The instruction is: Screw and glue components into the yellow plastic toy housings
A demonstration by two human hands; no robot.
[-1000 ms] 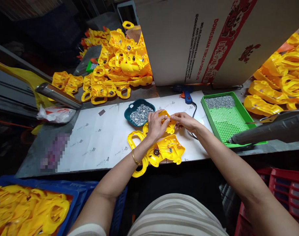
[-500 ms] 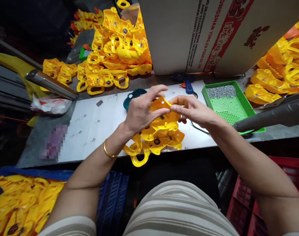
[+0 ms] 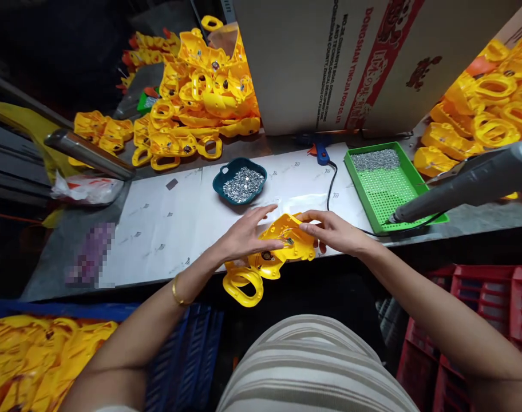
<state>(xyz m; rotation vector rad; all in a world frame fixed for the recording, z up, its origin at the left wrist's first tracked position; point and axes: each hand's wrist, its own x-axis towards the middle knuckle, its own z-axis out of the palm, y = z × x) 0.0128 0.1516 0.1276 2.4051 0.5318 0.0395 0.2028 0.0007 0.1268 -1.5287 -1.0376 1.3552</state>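
A yellow plastic toy shell (image 3: pixel 299 243) with wires and small parts inside lies at the front edge of the white board, its loop handle (image 3: pixel 244 289) hanging over the edge. My right hand (image 3: pixel 336 232) pinches the shell's upper right rim between thumb and fingers. On the other side, my left hand (image 3: pixel 246 234) has its fingers apart, the thumb lying over the shell's inner side. Whether that thumb presses on the shell I cannot tell. Behind the hands, a dark teal dish (image 3: pixel 239 182) holds many small silver screws.
A green perforated tray (image 3: pixel 381 194) with small metal pieces stands right, a grey electric screwdriver (image 3: pixel 458 186) across it. A blue glue gun (image 3: pixel 323 154) lies behind. Yellow shells (image 3: pixel 209 86) are piled at the back, beside a large carton (image 3: pixel 304 68). Crates flank my body.
Both hands have come down and nearer with the yellow shell, onto the spot where another shell lay. My left fingers have spread from the rim. The teal dish is now uncovered.
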